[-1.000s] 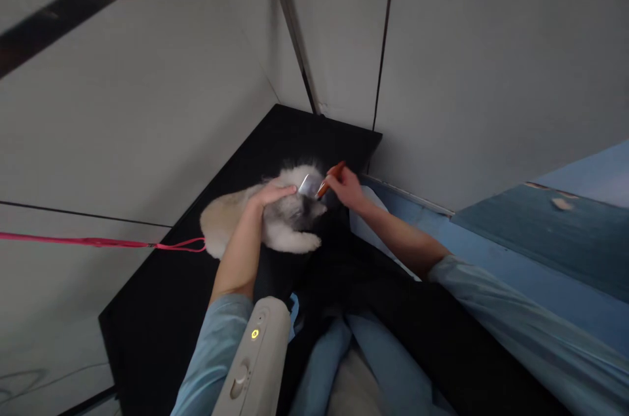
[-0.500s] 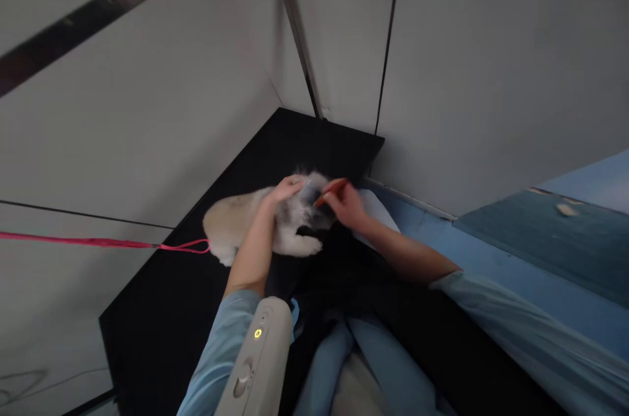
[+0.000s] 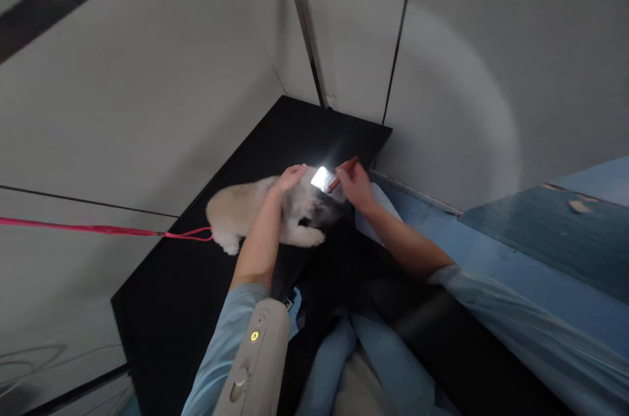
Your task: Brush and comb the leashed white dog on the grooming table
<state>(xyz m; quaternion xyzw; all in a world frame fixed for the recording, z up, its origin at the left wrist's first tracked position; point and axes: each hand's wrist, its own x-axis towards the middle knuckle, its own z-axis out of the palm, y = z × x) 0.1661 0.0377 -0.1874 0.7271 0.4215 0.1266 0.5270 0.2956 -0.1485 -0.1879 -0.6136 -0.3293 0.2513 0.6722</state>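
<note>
A small cream and grey dog [image 3: 240, 206] lies on a black table [image 3: 170, 311], its head end toward my right hand. My left hand [image 3: 291, 178] is closed at the back of its head, fingers pressed into the fur. In my right hand [image 3: 358, 188] is a grooming brush [image 3: 348, 167] with a reddish-brown handle. The brush's flat, shiny head glares brightly against the fur by the dog's head, so its surface is hard to make out. One pale front paw [image 3: 309, 237] stretches out over the black surface.
A pink leash [image 3: 113, 229] runs from the left to the dog's rear. In the foreground is a beige device [image 3: 258, 354] with a lit yellow button and slider. A metal post [image 3: 304, 23] stands behind the table, by pale wall panels [image 3: 122, 108]. Blue floor [image 3: 432, 226] shows at right.
My right hand and the brush have moved slightly up and right, and the brush head now reflects bright light. My left hand stays on the dog. The whole view has shifted a little.
</note>
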